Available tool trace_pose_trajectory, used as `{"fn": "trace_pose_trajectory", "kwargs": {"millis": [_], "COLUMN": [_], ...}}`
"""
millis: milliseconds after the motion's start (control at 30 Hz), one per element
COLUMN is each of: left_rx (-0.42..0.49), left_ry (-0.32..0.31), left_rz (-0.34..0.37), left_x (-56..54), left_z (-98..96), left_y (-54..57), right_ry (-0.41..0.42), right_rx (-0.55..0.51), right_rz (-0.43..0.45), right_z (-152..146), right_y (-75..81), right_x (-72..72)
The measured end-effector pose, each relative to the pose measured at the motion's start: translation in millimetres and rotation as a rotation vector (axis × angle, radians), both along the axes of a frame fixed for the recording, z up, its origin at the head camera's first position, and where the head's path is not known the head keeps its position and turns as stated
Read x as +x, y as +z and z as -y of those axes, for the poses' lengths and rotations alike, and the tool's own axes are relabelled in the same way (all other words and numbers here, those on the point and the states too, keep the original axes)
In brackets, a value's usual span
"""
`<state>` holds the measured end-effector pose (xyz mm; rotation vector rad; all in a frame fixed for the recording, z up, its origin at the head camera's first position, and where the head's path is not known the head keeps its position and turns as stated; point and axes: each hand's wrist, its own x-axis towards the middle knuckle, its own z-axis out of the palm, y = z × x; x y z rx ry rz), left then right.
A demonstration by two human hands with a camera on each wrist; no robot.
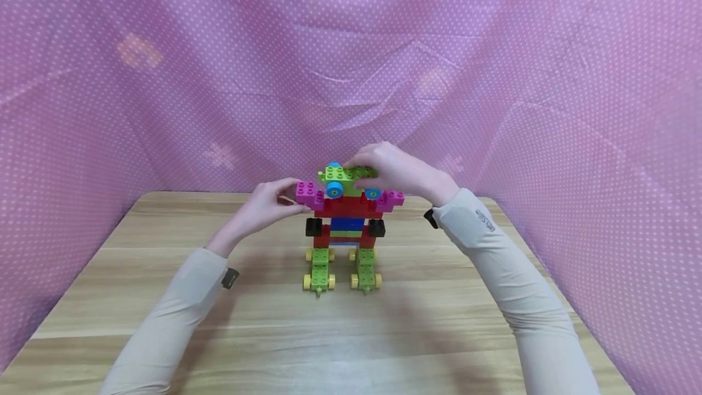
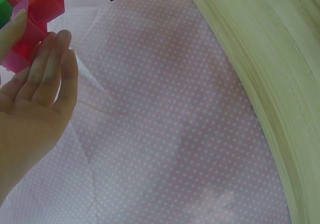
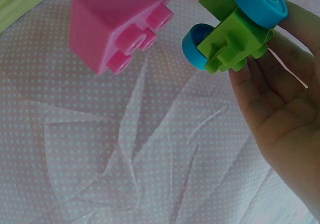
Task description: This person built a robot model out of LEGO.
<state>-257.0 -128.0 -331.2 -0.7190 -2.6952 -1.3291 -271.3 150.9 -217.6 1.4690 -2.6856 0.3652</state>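
A figure built of toy bricks stands upright on the wooden table. Across its top lies a green wheeled base (image 1: 334, 174) with blue wheels, which my right hand (image 1: 392, 169) grips from above. My left hand (image 1: 269, 207) holds the pink bricks (image 1: 307, 192) on the figure's left side, thumb and fingers on either face, as the left wrist view also shows. Below are red bricks (image 1: 348, 207), a blue brick (image 1: 347, 224) and black bricks (image 1: 314, 227) at both sides. Two green wheeled bases (image 1: 320, 276) with yellow wheels form the feet. In the right wrist view a pink brick (image 3: 110, 26) juts out beside the green base.
The light wooden table (image 1: 263, 334) stretches out around the figure. Pink dotted cloth (image 1: 351, 78) hangs behind it and along both sides, close to the table's edges.
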Motion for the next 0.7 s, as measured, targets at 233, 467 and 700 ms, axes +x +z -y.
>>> {"fn": "trace_pose_trajectory", "kwargs": {"millis": [233,467,700], "left_rx": [0.004,0.02,-0.003], "left_ry": [-0.008,-0.006,-0.029], "left_rz": [-0.005,0.015,0.004], "left_x": [-4.0,-5.0,-2.3], "left_z": [1.0,4.2,25.6], "left_y": [-2.1,-4.4,-10.0], "right_ry": [0.005,-0.143,-0.443], "right_rx": [-0.114,-0.312,-0.293], "right_rz": [-0.082,-0.174,-0.172], "right_z": [-11,-50,-94], "right_y": [-5.5,-18.9,-46.3], "right_x": [1.7,9.0,11.0]}}
